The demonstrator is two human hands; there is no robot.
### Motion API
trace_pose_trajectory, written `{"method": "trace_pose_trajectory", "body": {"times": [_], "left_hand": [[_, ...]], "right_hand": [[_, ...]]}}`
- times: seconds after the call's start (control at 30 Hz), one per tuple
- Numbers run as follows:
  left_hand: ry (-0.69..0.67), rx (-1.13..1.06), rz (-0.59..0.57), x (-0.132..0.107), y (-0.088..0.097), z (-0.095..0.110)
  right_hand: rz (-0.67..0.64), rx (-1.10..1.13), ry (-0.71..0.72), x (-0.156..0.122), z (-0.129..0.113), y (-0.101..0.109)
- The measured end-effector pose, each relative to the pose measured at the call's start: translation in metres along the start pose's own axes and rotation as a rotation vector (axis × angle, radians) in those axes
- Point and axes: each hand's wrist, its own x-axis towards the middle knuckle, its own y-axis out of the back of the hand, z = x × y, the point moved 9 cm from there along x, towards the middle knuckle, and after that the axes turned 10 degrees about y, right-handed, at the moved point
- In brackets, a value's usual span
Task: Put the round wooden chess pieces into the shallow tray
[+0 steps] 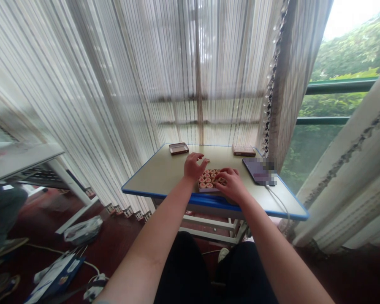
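Note:
A small tray of round wooden game pieces point(208, 180) sits near the front edge of a beige table with a blue rim point(164, 173). My left hand point(194, 165) hovers just behind the tray's left end, fingers curled and apart, and I see nothing in it. A single round piece point(207, 160) lies on the table by its fingertips. My right hand point(230, 183) rests on the tray's right side, fingers bent down onto the pieces; what they pinch is hidden.
A brown shallow box lid point(178, 148) lies at the table's back left and a wooden box point(243, 150) at the back right. A dark phone point(258, 170) with a cable lies at the right. Striped curtains hang behind. Bags and cables litter the floor at left.

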Motion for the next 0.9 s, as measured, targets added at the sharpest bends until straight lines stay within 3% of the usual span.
{"method": "trace_pose_trajectory", "body": {"times": [0.9], "left_hand": [[0.11,0.116,-0.065,0.002,-0.018,-0.022]], "right_hand": [[0.033,0.01,0.054,0.0,-0.002,0.002]]}}
